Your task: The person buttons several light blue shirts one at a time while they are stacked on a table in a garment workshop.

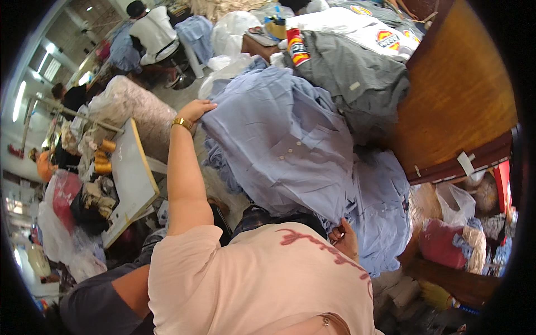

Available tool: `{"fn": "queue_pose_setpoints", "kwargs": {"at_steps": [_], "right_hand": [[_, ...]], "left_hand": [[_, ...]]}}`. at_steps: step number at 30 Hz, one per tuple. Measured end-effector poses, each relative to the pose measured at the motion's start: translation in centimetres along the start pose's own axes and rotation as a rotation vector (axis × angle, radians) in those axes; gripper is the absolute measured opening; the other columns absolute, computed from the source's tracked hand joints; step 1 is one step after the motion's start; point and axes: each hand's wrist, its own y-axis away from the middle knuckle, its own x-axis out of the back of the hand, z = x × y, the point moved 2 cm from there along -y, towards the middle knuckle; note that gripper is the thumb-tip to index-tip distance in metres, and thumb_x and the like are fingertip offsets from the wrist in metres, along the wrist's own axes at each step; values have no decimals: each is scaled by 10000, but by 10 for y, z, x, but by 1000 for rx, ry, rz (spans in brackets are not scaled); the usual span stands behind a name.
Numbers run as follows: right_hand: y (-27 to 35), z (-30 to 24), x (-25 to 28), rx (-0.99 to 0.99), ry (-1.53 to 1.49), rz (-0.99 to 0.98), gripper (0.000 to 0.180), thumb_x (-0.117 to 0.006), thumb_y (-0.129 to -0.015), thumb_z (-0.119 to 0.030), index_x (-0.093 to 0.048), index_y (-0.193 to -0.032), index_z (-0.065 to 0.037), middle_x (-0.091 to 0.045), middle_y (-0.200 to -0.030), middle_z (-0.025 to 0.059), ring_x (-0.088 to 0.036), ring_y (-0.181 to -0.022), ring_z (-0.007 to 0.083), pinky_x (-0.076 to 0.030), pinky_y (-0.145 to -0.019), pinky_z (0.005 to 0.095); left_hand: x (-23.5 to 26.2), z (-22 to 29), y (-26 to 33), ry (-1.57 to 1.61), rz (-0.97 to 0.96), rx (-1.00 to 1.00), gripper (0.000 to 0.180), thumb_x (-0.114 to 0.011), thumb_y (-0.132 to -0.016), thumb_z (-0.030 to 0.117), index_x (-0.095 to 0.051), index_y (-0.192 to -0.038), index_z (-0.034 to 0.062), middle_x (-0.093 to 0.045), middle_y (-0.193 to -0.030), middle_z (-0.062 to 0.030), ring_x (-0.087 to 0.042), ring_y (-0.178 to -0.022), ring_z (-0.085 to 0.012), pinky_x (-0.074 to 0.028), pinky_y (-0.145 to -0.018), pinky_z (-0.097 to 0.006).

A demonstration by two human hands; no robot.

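Spread in front of me is a light blue shirt (268, 134) with a row of small pale buttons, lying over a heap of the same blue cloth. My left hand (196, 110), a gold watch on its wrist, is closed on the shirt's far left edge. Close to my body, my right hand (345, 239) pinches the shirt's lower right corner; some of its fingers are hidden. Between the two hands the cloth is partly stretched, with soft creases. More blue shirts (382, 206) hang down just right of my right hand.
Grey garments (352, 78) and a white printed cloth (340, 25) are piled beyond the shirt. A tall wooden panel (458, 95) bounds the right. To the left stand a white table (131, 178), orange thread cones (103, 156) and a stuffed sack (128, 106). A person (156, 36) sits farther back.
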Motion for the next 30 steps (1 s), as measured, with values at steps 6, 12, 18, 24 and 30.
{"fn": "queue_pose_setpoints", "kwargs": {"at_steps": [6, 12, 18, 24, 30], "right_hand": [[8, -5, -12, 329, 366, 52, 128, -586, -847, -150, -495, -765, -116, -444, -564, -17, -401, -445, 91, -309, -415, 229], [14, -37, -56, 484, 523, -151, 128, -609, -825, -125, -482, -806, -127, -441, -619, -49, -396, -463, 66, -294, -395, 192], [86, -130, -173, 1205, 552, -256, 97, -600, -833, -106, -548, -908, -72, -497, -704, -20, -387, -558, 59, -303, -518, 199], [154, -143, -215, 1615, 425, -33, 106, -603, -839, -91, -565, -911, -24, -481, -600, -4, -423, -518, 82, -350, -502, 224], [222, -102, -266, 1908, 308, 152, 358, -602, -840, -142, -497, -1148, 7, -571, -1004, 105, -526, -894, 164, -412, -751, 254]], "left_hand": [[7, 4, 2, 155, -10, -45, 374, -659, -786, 223, -586, -1024, -56, -625, -926, -63, -582, -787, -129, -447, -732, -243], [-5, 31, -3, 351, -105, -149, 361, -666, -778, 232, -609, -1012, -38, -632, -944, -92, -575, -790, -152, -443, -756, -273], [84, 174, 16, 648, 288, -1027, 320, -570, -845, 204, -564, -1081, -11, -606, -1015, -89, -564, -928, -167, -439, -821, -299], [134, 284, 98, 741, 363, -1296, 285, -551, -861, 238, -581, -1023, 5, -608, -977, -98, -577, -853, -171, -469, -765, -294], [123, 304, 102, 615, 105, -1209, 215, -579, -852, 217, -590, -953, 28, -615, -777, -59, -590, -709, -149, -489, -655, -254]]}}
